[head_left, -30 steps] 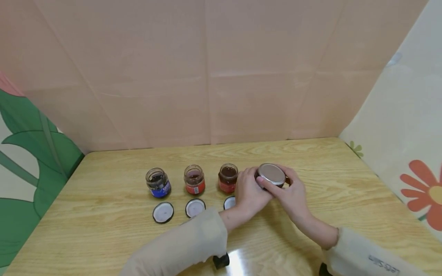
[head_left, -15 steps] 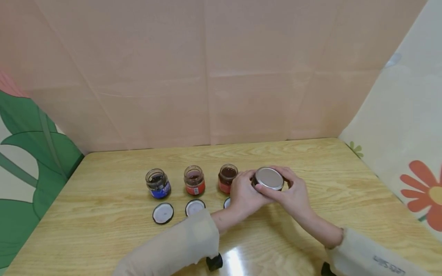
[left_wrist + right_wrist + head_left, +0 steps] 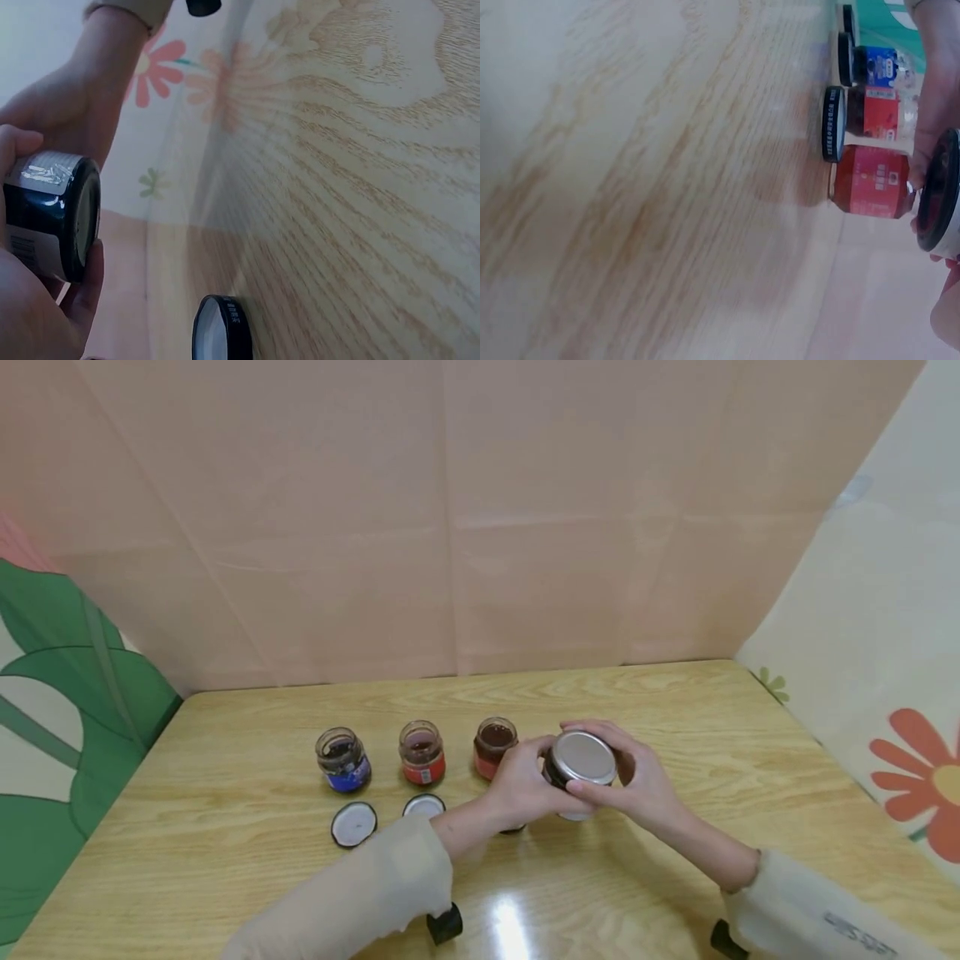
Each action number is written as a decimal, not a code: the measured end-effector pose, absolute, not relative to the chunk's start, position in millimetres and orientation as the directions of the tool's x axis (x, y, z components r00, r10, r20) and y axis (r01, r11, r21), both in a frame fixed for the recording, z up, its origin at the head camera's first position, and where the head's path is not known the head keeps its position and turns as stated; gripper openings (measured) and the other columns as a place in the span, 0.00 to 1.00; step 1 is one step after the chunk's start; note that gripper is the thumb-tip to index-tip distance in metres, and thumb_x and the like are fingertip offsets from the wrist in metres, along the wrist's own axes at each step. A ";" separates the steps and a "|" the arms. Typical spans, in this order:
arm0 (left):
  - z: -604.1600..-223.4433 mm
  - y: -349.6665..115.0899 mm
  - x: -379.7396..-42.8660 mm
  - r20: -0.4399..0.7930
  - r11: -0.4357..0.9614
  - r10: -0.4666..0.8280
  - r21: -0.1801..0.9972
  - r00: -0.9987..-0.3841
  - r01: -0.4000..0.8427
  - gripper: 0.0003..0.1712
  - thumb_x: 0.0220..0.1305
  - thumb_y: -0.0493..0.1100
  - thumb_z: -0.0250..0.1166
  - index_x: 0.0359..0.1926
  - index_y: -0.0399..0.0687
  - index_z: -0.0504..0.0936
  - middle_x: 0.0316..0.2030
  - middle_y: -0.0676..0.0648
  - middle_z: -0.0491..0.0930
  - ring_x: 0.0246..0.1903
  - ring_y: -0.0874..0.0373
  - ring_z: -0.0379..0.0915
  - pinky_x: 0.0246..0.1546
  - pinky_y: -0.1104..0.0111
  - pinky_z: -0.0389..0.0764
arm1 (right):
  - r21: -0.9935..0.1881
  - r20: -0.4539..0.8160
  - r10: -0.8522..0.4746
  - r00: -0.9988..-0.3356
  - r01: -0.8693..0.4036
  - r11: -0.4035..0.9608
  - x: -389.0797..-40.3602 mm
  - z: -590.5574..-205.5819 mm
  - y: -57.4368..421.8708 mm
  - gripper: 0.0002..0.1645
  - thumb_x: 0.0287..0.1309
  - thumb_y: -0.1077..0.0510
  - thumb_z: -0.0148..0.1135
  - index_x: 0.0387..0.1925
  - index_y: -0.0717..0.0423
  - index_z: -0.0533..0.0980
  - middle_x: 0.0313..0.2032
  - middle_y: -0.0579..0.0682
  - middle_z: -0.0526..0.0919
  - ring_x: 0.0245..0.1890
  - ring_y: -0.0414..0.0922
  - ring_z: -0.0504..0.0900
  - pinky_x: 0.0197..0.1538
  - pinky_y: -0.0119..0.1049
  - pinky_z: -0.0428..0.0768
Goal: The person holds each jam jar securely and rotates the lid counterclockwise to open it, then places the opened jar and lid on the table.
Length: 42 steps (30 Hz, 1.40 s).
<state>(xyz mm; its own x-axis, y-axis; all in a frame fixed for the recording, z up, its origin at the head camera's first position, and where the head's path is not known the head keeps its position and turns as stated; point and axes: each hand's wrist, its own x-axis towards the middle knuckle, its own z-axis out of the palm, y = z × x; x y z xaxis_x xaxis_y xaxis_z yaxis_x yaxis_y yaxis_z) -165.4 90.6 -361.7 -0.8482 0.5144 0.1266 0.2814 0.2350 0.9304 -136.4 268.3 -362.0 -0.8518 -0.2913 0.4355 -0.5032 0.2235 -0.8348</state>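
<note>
Both my hands hold a small dark jar [image 3: 41, 214] with a silvery lid [image 3: 584, 757], raised above the table at the right end of the row. My left hand [image 3: 517, 783] curls round the jar's left side. From the other side, my right hand [image 3: 647, 783] grips it, thumb near the front of the lid and fingers behind. Left of the hands stand lidless jars: one with a red label and dark red contents [image 3: 491, 752], another red-labelled one [image 3: 422, 756] and a blue-labelled one [image 3: 345, 760].
Upturned lids with white insides lie in front of the jars: a left lid [image 3: 354, 824], a middle lid [image 3: 423, 807], and one [image 3: 236, 330] mostly hidden behind my left arm in the head view. The wood-grain table [image 3: 247, 760] meets a pink backdrop [image 3: 337, 568] at its far edge.
The held jar has come slightly nearer and lower, turning so that more of its side shows. My left forearm has shifted left, covering most of the third lid.
</note>
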 end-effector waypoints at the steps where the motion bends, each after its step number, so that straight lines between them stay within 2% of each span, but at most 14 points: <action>1: -361.5 90.3 -165.7 0.115 0.225 0.525 0.937 -0.844 0.267 0.29 0.38 0.45 0.80 0.46 0.50 0.81 0.40 0.57 0.82 0.41 0.69 0.74 0.49 0.74 0.71 | -0.835 0.439 -0.300 -0.847 -0.508 0.212 -136.4 -361.8 268.9 0.34 0.46 0.74 0.67 0.59 0.67 0.70 0.57 0.46 0.76 0.54 0.39 0.74 0.54 0.27 0.71; 5: -361.1 89.8 -167.2 0.090 0.186 0.552 0.956 -0.829 0.227 0.31 0.39 0.43 0.80 0.48 0.51 0.81 0.42 0.57 0.82 0.43 0.69 0.74 0.49 0.73 0.72 | -0.835 0.448 -0.309 -0.839 -0.516 0.192 -135.9 -359.9 270.3 0.32 0.50 0.73 0.64 0.60 0.66 0.70 0.57 0.47 0.76 0.54 0.39 0.74 0.54 0.27 0.71; 9: -361.0 89.9 -165.8 0.074 0.196 0.544 0.957 -0.836 0.213 0.32 0.38 0.46 0.81 0.49 0.53 0.80 0.43 0.58 0.82 0.43 0.68 0.74 0.47 0.73 0.74 | -0.864 0.420 -0.260 -0.869 -0.471 0.179 -134.3 -358.6 271.0 0.27 0.56 0.71 0.58 0.59 0.64 0.71 0.53 0.47 0.75 0.51 0.40 0.73 0.52 0.28 0.72; 12: -361.8 90.1 -164.4 0.064 0.210 0.533 0.956 -0.844 0.206 0.33 0.37 0.47 0.81 0.49 0.55 0.80 0.43 0.60 0.81 0.43 0.68 0.73 0.47 0.72 0.74 | -0.886 0.386 -0.208 -0.899 -0.424 0.187 -133.1 -357.0 272.1 0.24 0.60 0.68 0.53 0.59 0.60 0.72 0.50 0.45 0.75 0.48 0.40 0.74 0.49 0.28 0.74; 16: -362.0 90.6 -164.1 0.072 0.220 0.527 0.951 -0.847 0.218 0.34 0.36 0.47 0.81 0.49 0.55 0.80 0.41 0.61 0.81 0.43 0.69 0.74 0.47 0.72 0.74 | -0.885 0.382 -0.178 -0.907 -0.414 0.213 -133.0 -353.3 272.4 0.23 0.66 0.64 0.46 0.60 0.54 0.74 0.47 0.44 0.76 0.46 0.39 0.72 0.47 0.28 0.73; 19: -361.9 91.1 -164.4 0.072 0.239 0.516 0.945 -0.854 0.224 0.35 0.35 0.48 0.82 0.49 0.55 0.79 0.41 0.61 0.81 0.43 0.69 0.74 0.48 0.72 0.73 | -0.896 0.391 -0.181 -0.902 -0.418 0.149 -133.8 -351.2 270.5 0.23 0.70 0.60 0.40 0.58 0.51 0.76 0.47 0.43 0.77 0.47 0.40 0.70 0.50 0.31 0.67; 22: -361.6 91.3 -164.5 0.081 0.256 0.498 0.937 -0.863 0.236 0.35 0.34 0.48 0.82 0.49 0.53 0.79 0.41 0.60 0.81 0.42 0.68 0.75 0.49 0.71 0.73 | -0.914 0.389 -0.181 -0.903 -0.403 0.044 -135.5 -350.9 268.9 0.24 0.72 0.56 0.35 0.53 0.48 0.78 0.51 0.40 0.80 0.51 0.38 0.71 0.54 0.33 0.62; 26: -360.9 91.5 -163.3 0.142 0.319 0.460 0.895 -0.877 0.312 0.35 0.34 0.50 0.81 0.48 0.52 0.80 0.42 0.58 0.81 0.44 0.66 0.74 0.50 0.69 0.74 | -0.928 0.373 -0.189 -0.909 -0.365 -0.076 -136.0 -352.0 269.7 0.26 0.74 0.52 0.29 0.55 0.45 0.75 0.55 0.38 0.80 0.55 0.34 0.73 0.55 0.30 0.64; 29: -359.9 92.3 -161.0 0.197 0.382 0.420 0.847 -0.886 0.370 0.36 0.34 0.52 0.81 0.48 0.53 0.80 0.44 0.57 0.80 0.46 0.64 0.72 0.51 0.68 0.73 | -0.927 0.368 -0.197 -0.909 -0.341 -0.159 -136.4 -353.3 271.7 0.28 0.75 0.50 0.24 0.59 0.47 0.71 0.55 0.39 0.80 0.45 0.33 0.74 0.47 0.29 0.68; 33: -357.1 93.4 -157.1 0.234 0.423 0.386 0.815 -0.892 0.397 0.36 0.35 0.54 0.80 0.49 0.54 0.79 0.45 0.56 0.80 0.48 0.62 0.72 0.52 0.66 0.73 | -0.917 0.363 -0.198 -0.911 -0.311 -0.250 -138.2 -355.6 274.7 0.30 0.76 0.49 0.20 0.58 0.51 0.70 0.52 0.39 0.81 0.34 0.35 0.70 0.38 0.29 0.66; 37: -354.6 94.9 -154.9 0.245 0.440 0.357 0.807 -0.901 0.394 0.37 0.35 0.55 0.80 0.50 0.53 0.79 0.45 0.56 0.79 0.48 0.61 0.73 0.53 0.66 0.73 | -0.901 0.363 -0.202 -0.910 -0.288 -0.324 -139.2 -358.4 278.0 0.31 0.75 0.50 0.17 0.56 0.51 0.70 0.48 0.41 0.81 0.33 0.36 0.70 0.36 0.29 0.66; 42: -350.7 96.3 -154.4 0.265 0.428 0.309 0.819 -0.913 0.382 0.38 0.36 0.54 0.80 0.51 0.51 0.78 0.45 0.54 0.79 0.48 0.59 0.73 0.53 0.63 0.73 | -0.896 0.340 -0.177 -0.924 -0.261 -0.359 -137.9 -359.7 280.1 0.29 0.75 0.49 0.19 0.52 0.50 0.70 0.40 0.41 0.80 0.33 0.37 0.70 0.35 0.29 0.67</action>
